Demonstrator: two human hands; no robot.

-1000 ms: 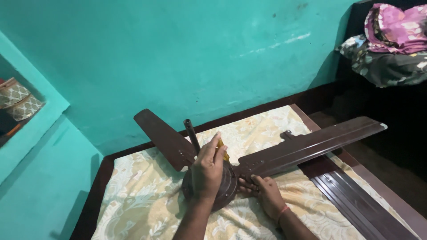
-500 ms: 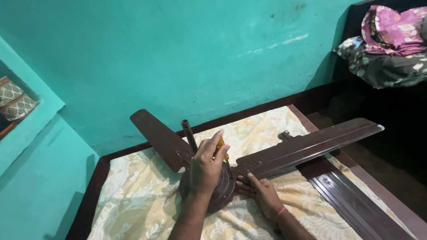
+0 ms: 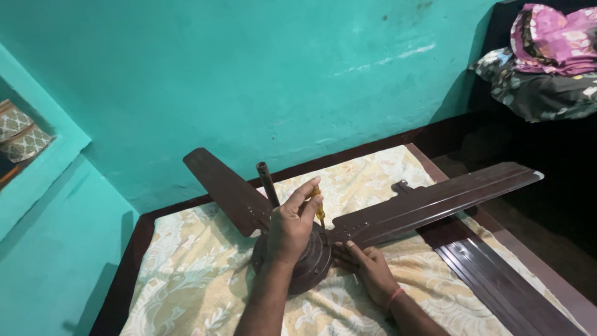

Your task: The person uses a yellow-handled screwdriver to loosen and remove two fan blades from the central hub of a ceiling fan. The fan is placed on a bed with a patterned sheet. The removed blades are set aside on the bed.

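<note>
A brown ceiling fan lies on a bed with a yellow flowered sheet (image 3: pixel 186 280). Its round motor hub (image 3: pixel 314 270) sits in the middle, with one blade (image 3: pixel 227 190) pointing back left and another blade (image 3: pixel 435 202) pointing right. A short down rod (image 3: pixel 267 183) stands up from the hub. My left hand (image 3: pixel 291 230) rests over the hub and holds a yellow-handled screwdriver (image 3: pixel 319 210), tip down at the root of the right blade. My right hand (image 3: pixel 368 269) lies flat against the hub's right side, fingers touching that blade's root.
A loose brown fan blade (image 3: pixel 497 286) lies along the bed's right side. The teal wall (image 3: pixel 311 74) is close behind the bed. A pile of patterned cloth (image 3: pixel 547 56) sits at the upper right, and a wall niche at the left holds a patterned thing (image 3: pixel 18 130).
Both hands stay at the hub, with the screwdriver still in my left hand. The view has only shifted slightly.
</note>
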